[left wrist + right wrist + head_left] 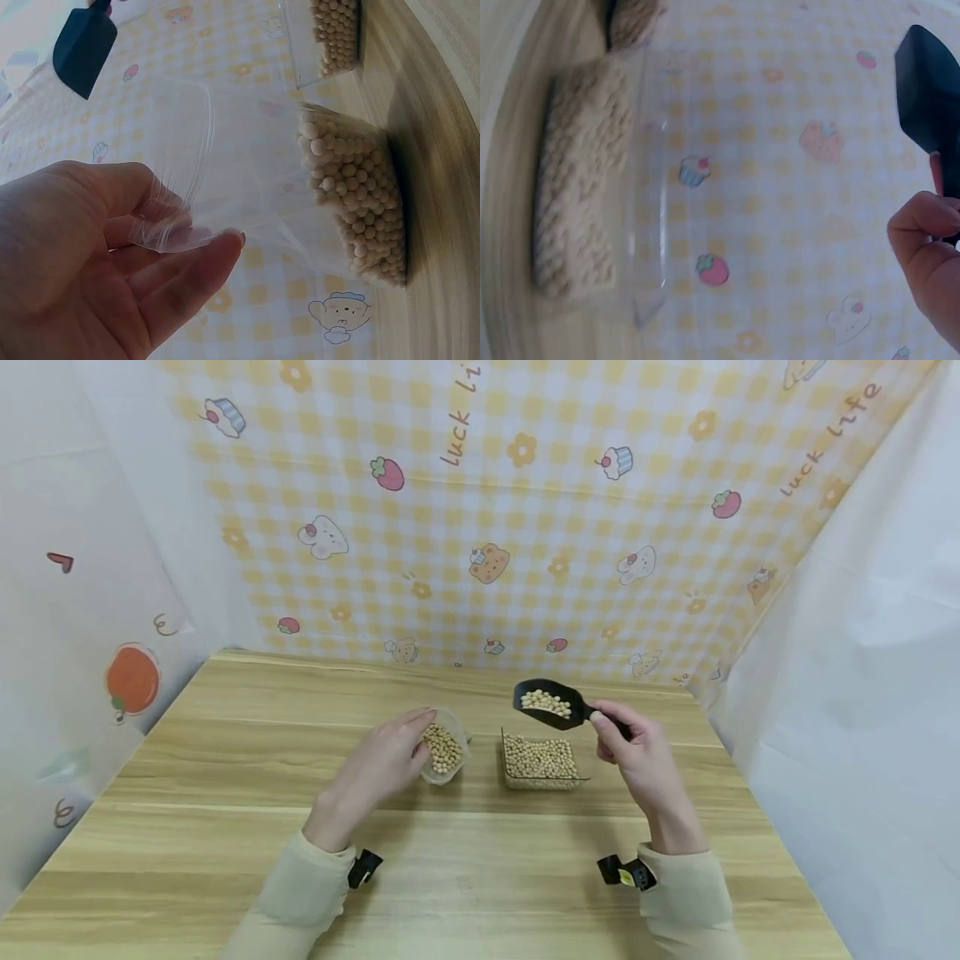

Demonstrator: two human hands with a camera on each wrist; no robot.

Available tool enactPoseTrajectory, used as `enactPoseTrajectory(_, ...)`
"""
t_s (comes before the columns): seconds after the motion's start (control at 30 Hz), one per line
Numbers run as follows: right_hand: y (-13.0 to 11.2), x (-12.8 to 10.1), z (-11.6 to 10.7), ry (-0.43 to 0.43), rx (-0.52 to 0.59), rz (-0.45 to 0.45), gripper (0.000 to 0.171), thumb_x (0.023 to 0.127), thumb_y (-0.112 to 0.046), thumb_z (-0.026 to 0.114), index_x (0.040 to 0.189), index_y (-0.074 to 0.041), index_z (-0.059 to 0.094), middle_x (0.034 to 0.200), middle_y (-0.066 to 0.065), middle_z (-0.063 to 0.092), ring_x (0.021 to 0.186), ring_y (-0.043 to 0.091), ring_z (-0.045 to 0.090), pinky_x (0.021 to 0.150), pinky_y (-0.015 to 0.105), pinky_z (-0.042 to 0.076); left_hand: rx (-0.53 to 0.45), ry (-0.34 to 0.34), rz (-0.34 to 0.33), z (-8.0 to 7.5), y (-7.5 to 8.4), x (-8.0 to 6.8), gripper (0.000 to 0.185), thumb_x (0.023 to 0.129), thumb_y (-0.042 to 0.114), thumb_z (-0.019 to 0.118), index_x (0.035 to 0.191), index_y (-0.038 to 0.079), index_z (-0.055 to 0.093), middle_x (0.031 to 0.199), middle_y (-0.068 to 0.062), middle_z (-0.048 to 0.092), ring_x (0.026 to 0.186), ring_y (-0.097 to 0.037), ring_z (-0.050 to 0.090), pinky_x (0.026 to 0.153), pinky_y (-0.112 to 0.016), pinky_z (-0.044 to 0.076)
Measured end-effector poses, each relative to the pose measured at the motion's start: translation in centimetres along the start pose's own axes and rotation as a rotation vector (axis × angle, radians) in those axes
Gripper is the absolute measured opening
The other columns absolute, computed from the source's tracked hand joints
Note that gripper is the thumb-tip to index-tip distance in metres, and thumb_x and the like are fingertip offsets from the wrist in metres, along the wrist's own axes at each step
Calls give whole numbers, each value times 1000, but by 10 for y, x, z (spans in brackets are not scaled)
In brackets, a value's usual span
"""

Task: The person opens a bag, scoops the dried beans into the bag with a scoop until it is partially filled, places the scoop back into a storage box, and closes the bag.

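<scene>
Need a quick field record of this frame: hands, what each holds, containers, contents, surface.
left hand: grips rim of clear cup
clear cup contents: soybeans, partly full
right hand: pinches handle of black scoop
black scoop: raised above the clear tray, loaded with beans
clear tray: rectangular, holds beans, right of the cup
surface: wooden table
backdrop: yellow checked cloth

Wooden table [225, 827], light grain running left to right; yellow checked backdrop [525, 527] behind it, printed with strawberries, cupcakes, bears and the words "luck life"; white sheets hang at both sides, the left sheet [90, 610] bearing an orange tomato print [132, 680].
</scene>
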State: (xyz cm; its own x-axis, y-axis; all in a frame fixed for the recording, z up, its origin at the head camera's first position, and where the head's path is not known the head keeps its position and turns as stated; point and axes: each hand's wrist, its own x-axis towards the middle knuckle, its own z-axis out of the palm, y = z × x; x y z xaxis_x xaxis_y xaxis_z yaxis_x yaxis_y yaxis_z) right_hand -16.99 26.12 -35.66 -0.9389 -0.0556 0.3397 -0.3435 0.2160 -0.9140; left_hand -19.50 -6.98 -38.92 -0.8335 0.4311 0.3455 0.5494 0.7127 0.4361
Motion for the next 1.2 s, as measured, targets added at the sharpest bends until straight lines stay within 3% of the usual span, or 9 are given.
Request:
enactPoseTrajectory(0.27,-15,4,37,-104,-80,69,30,98,-21,60,119,-1,67,82,15,50,58,17,45,51,23,39,-30,2,-2,1,0,2,48,86,-3,58,133,-10,53,138,-25,52,109,-30,59,85,-37,52)
enactPoseTrajectory(0.43,-17,7,57,-121,-93,67,27,97,-20,61,116,-3,69,90,17,56,58,18,47,51,24,41,-35,-12,-10,-1,1,1,49,86,-3,58,134,-9,53,139,-24,50,124,-36,52,96,-41,48)
enactPoseTrajectory(0.53,-16,5,65,-125,-134,42,26,97,-20,61,115,-3,70,92,13,60,60,18,50,53,25,44,-41,-18,-16,0,1,1,49,86,-3,58,134,-9,52,140,-23,50,122,-34,54,92,-38,50)
enactPoseTrajectory(0.73,-19,-4,86,-68,-329,-55,24,94,-20,65,111,-6,73,102,6,67,89,18,59,75,36,51,-60,-10,-12,1,1,1,53,83,-7,62,134,-9,52,139,-24,51,125,-37,51,100,-42,43)
enactPoseTrajectory(0.9,-22,-9,100,-57,-387,-103,22,95,-21,64,109,-7,74,92,1,65,81,13,58,70,33,50,-99,-2,-21,3,0,2,60,75,-13,66,134,-7,54,138,-23,52,124,-38,52,101,-42,43)
enactPoseTrajectory(1.2,-22,-9,105,-13,-457,-154,21,93,-18,66,107,-3,74,87,3,63,70,13,52,61,29,46,-91,27,-6,3,-1,2,51,81,-9,61,132,-8,55,136,-24,53,124,-38,51,101,-44,42)
